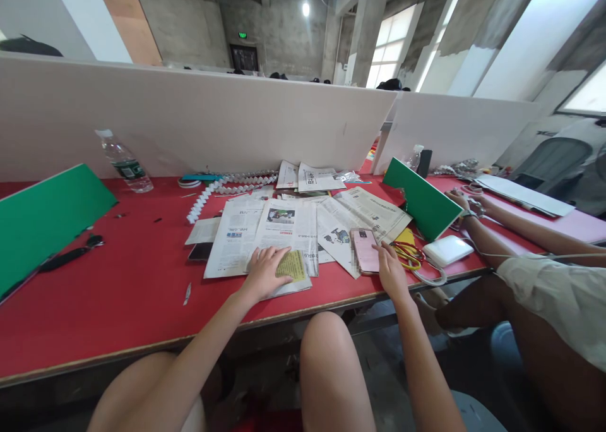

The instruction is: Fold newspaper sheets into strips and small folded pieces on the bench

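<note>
Red surface [118,293], long. Centre: spread newspaper sheets [284,230], with a pink phone [364,250] on their right part. Rear left: water bottle [124,162], upright. Far left: green board [42,217], with a black tool [66,255] just beside it. Right: white power bank [447,250], with a second green board [421,204] tilted behind it.

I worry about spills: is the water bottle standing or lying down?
Standing: the bottle rests on its base on the red table, with its cap on top.

A water bottle [124,162] stands at the back left of the red table [118,293], near a tilted green board [47,214]. A folded paper chain [227,189] lies mid-table. To the right, a second green board [421,204] leans beside a white box [447,249], perhaps a charger.
</note>
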`<control>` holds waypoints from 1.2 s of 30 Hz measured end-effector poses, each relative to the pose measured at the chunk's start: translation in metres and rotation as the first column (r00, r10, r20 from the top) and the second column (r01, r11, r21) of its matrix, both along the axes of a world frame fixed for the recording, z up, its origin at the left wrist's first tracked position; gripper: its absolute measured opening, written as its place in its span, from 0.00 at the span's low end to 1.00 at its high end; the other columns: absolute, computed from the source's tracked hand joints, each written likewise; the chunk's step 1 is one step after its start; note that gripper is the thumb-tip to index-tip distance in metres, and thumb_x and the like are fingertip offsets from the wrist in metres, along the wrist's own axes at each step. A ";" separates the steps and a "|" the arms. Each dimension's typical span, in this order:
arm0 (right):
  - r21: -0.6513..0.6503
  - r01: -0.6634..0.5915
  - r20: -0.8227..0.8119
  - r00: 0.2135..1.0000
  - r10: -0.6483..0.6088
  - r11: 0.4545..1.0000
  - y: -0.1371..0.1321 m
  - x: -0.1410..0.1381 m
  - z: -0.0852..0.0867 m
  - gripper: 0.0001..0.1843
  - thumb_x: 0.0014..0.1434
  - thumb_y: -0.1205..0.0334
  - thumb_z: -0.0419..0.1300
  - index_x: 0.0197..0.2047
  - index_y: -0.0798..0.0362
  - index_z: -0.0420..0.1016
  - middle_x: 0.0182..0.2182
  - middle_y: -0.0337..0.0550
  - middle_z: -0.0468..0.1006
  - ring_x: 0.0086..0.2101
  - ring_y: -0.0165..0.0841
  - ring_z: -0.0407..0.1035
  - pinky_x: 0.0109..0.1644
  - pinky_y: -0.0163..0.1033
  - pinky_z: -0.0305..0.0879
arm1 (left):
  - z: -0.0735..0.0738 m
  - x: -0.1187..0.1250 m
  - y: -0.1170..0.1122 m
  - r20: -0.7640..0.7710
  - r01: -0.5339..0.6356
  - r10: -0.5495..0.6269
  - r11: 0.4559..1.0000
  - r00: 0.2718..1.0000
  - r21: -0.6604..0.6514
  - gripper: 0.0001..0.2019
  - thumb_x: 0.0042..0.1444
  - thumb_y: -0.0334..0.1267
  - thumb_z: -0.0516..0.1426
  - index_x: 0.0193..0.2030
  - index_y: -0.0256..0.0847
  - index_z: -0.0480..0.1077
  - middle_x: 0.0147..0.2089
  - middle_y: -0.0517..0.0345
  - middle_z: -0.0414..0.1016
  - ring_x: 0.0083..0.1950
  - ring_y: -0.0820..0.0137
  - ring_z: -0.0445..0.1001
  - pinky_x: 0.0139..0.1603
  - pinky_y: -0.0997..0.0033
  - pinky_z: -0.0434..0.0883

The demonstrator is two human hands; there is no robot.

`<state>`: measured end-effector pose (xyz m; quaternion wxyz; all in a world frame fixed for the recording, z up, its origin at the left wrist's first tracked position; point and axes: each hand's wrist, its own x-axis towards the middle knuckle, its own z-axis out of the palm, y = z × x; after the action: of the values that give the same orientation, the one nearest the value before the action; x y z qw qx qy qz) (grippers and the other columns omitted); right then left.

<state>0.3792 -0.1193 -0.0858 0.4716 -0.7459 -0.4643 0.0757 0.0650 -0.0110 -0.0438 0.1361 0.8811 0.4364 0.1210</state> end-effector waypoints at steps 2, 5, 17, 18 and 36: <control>0.005 0.014 0.014 1.000 -0.014 1.000 0.001 -0.001 0.001 0.33 0.63 0.43 0.36 0.50 0.53 0.74 0.55 0.53 0.67 0.58 0.42 0.57 0.59 0.51 0.55 | 0.000 0.000 0.000 -0.032 -0.002 0.002 1.000 0.999 -0.016 0.30 0.50 0.45 0.58 0.60 0.47 0.60 0.54 0.52 0.67 0.58 0.56 0.61 0.63 0.49 0.48; 0.045 0.033 0.009 0.999 -0.034 0.998 -0.001 -0.001 0.001 0.37 0.63 0.43 0.33 0.42 0.55 0.78 0.53 0.56 0.68 0.56 0.43 0.60 0.59 0.51 0.54 | -0.002 0.000 0.001 -0.040 0.007 -0.008 0.999 0.999 -0.031 0.29 0.51 0.46 0.57 0.61 0.47 0.59 0.56 0.52 0.66 0.59 0.56 0.61 0.64 0.49 0.48; 0.049 0.016 0.031 0.999 -0.018 0.999 0.000 0.001 -0.002 0.34 0.63 0.42 0.35 0.48 0.53 0.75 0.53 0.53 0.68 0.57 0.43 0.57 0.59 0.52 0.54 | -0.004 -0.001 0.001 -0.023 0.019 -0.019 1.000 1.000 -0.009 0.27 0.52 0.45 0.57 0.60 0.49 0.60 0.56 0.54 0.67 0.58 0.57 0.62 0.63 0.51 0.50; 0.081 0.012 0.029 0.999 -0.015 0.997 -0.002 0.001 -0.002 0.34 0.63 0.42 0.35 0.45 0.53 0.77 0.52 0.53 0.68 0.56 0.42 0.59 0.59 0.51 0.55 | -0.004 -0.001 0.001 -0.025 0.019 -0.020 1.000 0.999 -0.011 0.27 0.52 0.45 0.57 0.60 0.48 0.60 0.56 0.54 0.67 0.58 0.57 0.62 0.62 0.51 0.51; -0.111 -0.039 0.087 0.995 0.049 0.993 -0.001 -0.003 0.002 0.33 0.62 0.41 0.36 0.57 0.50 0.67 0.62 0.51 0.56 0.61 0.44 0.52 0.60 0.53 0.53 | 0.000 0.000 0.000 -0.033 0.016 -0.019 0.995 0.999 -0.094 0.28 0.52 0.44 0.57 0.61 0.45 0.59 0.58 0.52 0.64 0.60 0.57 0.60 0.63 0.51 0.48</control>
<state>0.3765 -0.1205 -0.0838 0.4070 -0.7628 -0.4964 0.0780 0.0645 -0.0108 -0.0441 0.1709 0.8794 0.4362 0.0842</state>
